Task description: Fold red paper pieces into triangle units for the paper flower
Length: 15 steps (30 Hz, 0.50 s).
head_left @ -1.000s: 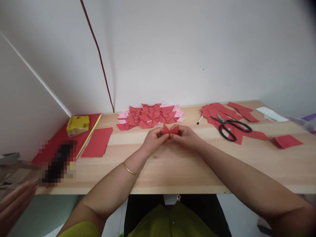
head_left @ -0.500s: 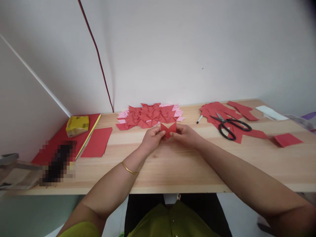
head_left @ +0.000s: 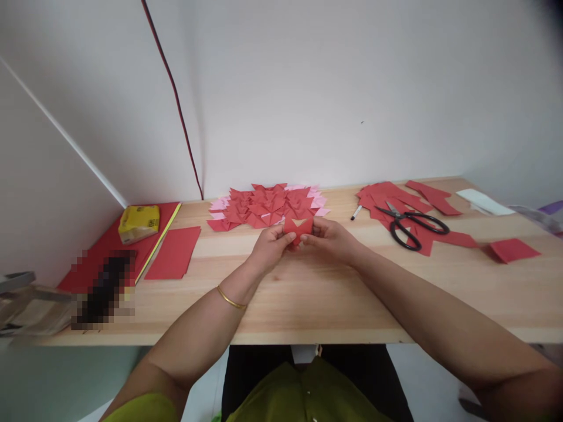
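Note:
Between my two hands, above the table, is a small folded piece of red paper (head_left: 299,228) with a V-shaped notch along its top. My left hand (head_left: 273,243) pinches its left side, thumb in front and fingers behind. On the other side my right hand (head_left: 329,237) grips the paper the same way, thumb tip near the middle. Just beyond the hands lies a spread of folded red and pink paper pieces (head_left: 266,205), pointed and overlapping.
Black-handled scissors (head_left: 402,223) rest on red paper scraps (head_left: 387,193) at the right, near a marker (head_left: 356,212). A creased red square (head_left: 514,249) lies farther right. Red sheets (head_left: 173,252) and a yellow packet (head_left: 139,224) are on the left of the wooden table (head_left: 334,305).
The folded paper's top points have tipped and now look lower and wider apart. Both hands keep their pinch and have barely shifted.

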Tool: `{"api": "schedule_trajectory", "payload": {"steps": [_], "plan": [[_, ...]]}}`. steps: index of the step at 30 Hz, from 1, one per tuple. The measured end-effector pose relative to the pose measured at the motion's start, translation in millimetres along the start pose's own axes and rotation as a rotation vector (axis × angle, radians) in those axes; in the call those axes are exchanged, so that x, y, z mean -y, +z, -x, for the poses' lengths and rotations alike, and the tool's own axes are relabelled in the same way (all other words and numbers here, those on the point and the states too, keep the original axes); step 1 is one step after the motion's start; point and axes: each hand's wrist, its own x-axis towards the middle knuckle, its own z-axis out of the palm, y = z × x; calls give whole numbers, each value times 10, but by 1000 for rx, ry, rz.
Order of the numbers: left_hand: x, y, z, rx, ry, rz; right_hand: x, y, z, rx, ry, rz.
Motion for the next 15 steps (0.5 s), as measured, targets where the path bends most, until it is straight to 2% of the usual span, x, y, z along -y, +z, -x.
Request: {"api": "schedule_trajectory", "payload": {"steps": [2,4,9,11,13,15], "plan": [[12,4,-1,-4,-28,52,27,-6,-10,64,-7,-59],[16,6,-1,-1,-49,97,29,-2,-15,64,11,-82],[11,-4,-7,-6,-66,135,-30,15,-1,-84,118,-50],[22,-15,-18,-28,-44,122,-64,4,2,-104,147,-6],[40,-25,-33,-62,-16,99,-102,-16,-3,-125,142,27],[52,-33,-45,-99,9,68,-138,-40,-13,-199,94,50]]}}
